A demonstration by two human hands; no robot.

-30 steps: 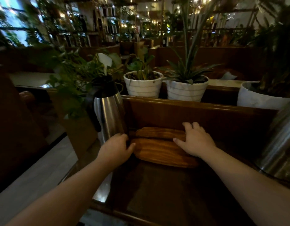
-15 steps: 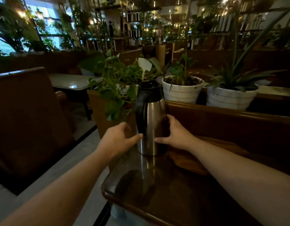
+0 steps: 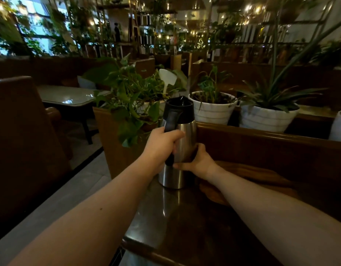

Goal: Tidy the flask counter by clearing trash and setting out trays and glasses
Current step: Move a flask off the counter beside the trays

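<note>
A: Which step does the person look to be on?

B: Judging by the grip, repositioning the flask (image 3: pixel 178 143) on the bench (image 3: pixel 185 227); trays and glasses would come after. The steel flask stands upright near the bench's left corner, its base on the dark top, with leafy plants (image 3: pixel 131 96) just behind it to the left.

A: Starting from the left, what is the left hand (image 3: pixel 162 144) doing?

B: It is wrapped tight around the flask's black handle (image 3: pixel 170 120), fingers curled fully closed, thumb over the top. That is a carrying grip.

A: And the right hand (image 3: pixel 199 162)?

B: Partly open, cupped against the lower right side of the steel body, thumb stretched across the front. It steadies rather than grips; whether the fingers behind the flask press firmly cannot be told.

A: What sits further right?

B: A wooden tray (image 3: pixel 248 179) lies flat on the bench just beside the flask, partly behind the right forearm. White plant pots (image 3: pixel 213 110) stand on the ledge beyond the wooden rail.

A: What does the next move call for?

B: Probably a straight lift or a slide by the handle, keeping the flask vertical so nothing spills, clear of the hanging leaves and the bench edge close on the left. No glasses or trash can be made out here.
</note>
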